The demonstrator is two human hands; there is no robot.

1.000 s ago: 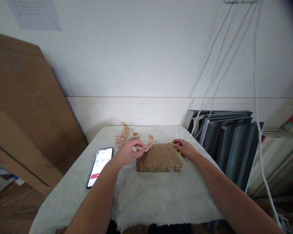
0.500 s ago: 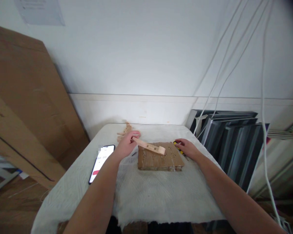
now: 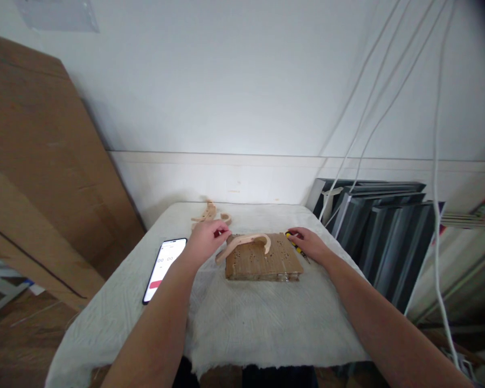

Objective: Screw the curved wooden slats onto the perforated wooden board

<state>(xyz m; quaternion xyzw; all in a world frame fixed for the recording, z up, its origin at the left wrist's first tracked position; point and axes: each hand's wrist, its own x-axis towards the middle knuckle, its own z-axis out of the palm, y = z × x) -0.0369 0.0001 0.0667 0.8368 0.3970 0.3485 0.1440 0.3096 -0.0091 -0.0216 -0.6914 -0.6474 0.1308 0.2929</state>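
the left hand (image 3: 204,241) is pinching the curved wooden piece (image 3: 246,244) lying across the cardboard block (image 3: 262,263); the right hand (image 3: 308,243) is curling loosely beside the block, touching the screwdriver (image 3: 297,247). such a light pinch could let the piece twist or slip off.

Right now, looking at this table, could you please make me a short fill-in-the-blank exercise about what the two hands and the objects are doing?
1. The left hand holds a curved ____ piece over the cardboard block.
2. The right hand rests on a yellow-handled ____.
3. A ____ with a lit screen lies left of the left hand.
4. The table is covered with a white ____.

Missing words: wooden; screwdriver; phone; cloth
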